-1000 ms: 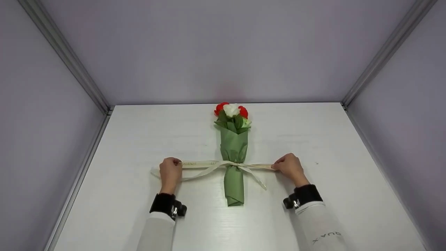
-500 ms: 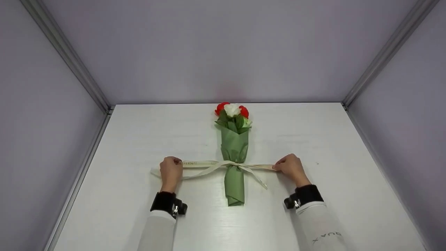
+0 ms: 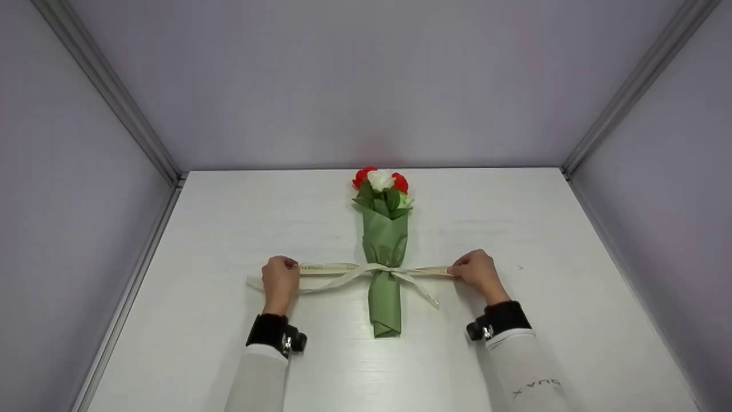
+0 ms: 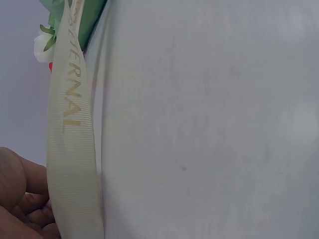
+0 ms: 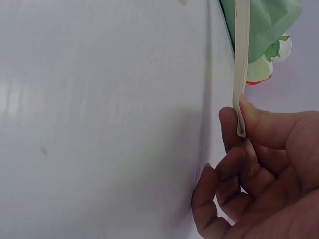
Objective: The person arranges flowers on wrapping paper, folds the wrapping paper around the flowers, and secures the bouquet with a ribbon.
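A bouquet of red and white flowers in green wrapping paper (image 3: 385, 237) lies on the table, blooms toward the back wall. Around its narrow waist runs a cream ribbon (image 3: 327, 269) with gold lettering, crossed or knotted at the front. My left hand (image 3: 280, 283) pinches the ribbon left of the bouquet; in the left wrist view the ribbon (image 4: 74, 149) runs up from the curled fingers. On the other side, my right hand (image 3: 477, 274) pinches a folded part of the ribbon (image 5: 241, 64) between thumb and forefinger. Both stretches look taut. Two loose tails hang lower, one each side.
The white table (image 3: 366, 372) is bounded by a pale back wall (image 3: 366, 86) and side walls with metal corner posts. Black bands with small cameras (image 3: 294, 340) sit on both wrists, below light sleeves.
Almost nothing differs. Both hands keep their pinch on the ribbon at nearly the same spots, and the bouquet stays in place.
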Tool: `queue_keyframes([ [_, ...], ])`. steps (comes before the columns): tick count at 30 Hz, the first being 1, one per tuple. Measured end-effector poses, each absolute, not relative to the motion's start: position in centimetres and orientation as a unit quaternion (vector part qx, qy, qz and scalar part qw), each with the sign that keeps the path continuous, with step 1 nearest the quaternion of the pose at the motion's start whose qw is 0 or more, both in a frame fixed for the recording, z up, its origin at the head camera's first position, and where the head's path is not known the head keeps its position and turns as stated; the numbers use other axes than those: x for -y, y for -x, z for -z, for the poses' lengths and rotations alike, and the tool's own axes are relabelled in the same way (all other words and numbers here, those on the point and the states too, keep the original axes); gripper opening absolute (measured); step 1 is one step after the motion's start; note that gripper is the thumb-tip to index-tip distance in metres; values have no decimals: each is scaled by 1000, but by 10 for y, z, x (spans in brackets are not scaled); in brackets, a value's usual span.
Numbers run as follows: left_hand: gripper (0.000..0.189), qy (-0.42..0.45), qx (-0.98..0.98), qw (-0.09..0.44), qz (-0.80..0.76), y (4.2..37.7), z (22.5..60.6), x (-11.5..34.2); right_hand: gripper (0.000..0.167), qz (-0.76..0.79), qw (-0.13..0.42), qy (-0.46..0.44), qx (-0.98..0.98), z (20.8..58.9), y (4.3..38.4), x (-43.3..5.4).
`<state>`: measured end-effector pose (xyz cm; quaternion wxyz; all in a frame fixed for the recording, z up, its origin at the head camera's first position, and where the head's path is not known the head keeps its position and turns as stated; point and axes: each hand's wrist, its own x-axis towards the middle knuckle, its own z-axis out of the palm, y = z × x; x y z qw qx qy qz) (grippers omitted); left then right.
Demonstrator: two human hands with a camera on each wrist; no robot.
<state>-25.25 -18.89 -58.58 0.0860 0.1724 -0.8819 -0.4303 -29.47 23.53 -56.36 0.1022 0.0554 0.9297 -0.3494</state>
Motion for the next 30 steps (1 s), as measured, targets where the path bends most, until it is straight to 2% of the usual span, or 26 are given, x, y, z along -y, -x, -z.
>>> queue_keyframes([
  [7, 13, -172, 882, 62, 434, 254, 585, 191, 21, 372, 91, -52, -922, 562, 297, -236],
  [17, 15, -104, 856, 55, 503, 266, 562, 193, 21, 432, 68, -17, -899, 547, 302, -242],
  [20, 22, -92, 847, 53, 520, 271, 556, 192, 25, 464, 80, -11, -882, 543, 304, -241],
  [24, 36, -82, 841, 36, 533, 273, 553, 190, 39, 481, 95, 18, -871, 539, 303, -241],
  [27, 42, -74, 845, 31, 528, 272, 553, 190, 49, 466, 85, 45, -880, 537, 301, -243],
  [30, 40, -54, 862, 46, 502, 269, 552, 190, 53, 439, 56, 58, -895, 535, 299, -245],
])
